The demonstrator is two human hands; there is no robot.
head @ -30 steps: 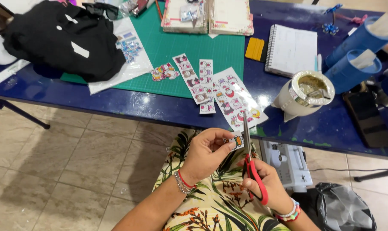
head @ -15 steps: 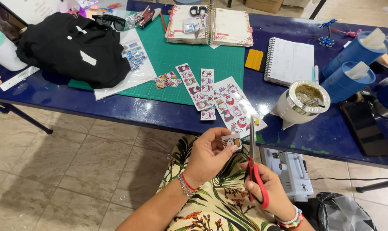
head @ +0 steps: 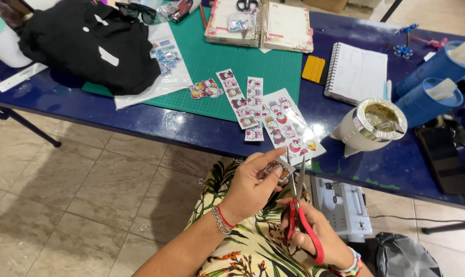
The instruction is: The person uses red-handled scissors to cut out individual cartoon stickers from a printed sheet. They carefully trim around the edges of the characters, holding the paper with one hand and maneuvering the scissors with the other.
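Since 0.5 s ago, I see the red-handled scissors [head: 300, 218] have tilted slightly, blades now parted around the edge of the small sticker cutout [head: 277, 168]. My left hand [head: 253, 184] pinches that cutout between thumb and fingertips, just below the near edge of the blue table [head: 140, 128]. My right hand [head: 314, 237] is closed through the scissor handles, below the cutout. On the table above it lie 3 sticker sheets [head: 273, 113], partly on a green cutting mat [head: 232, 61], with a white tape roll [head: 373, 125] to their right.
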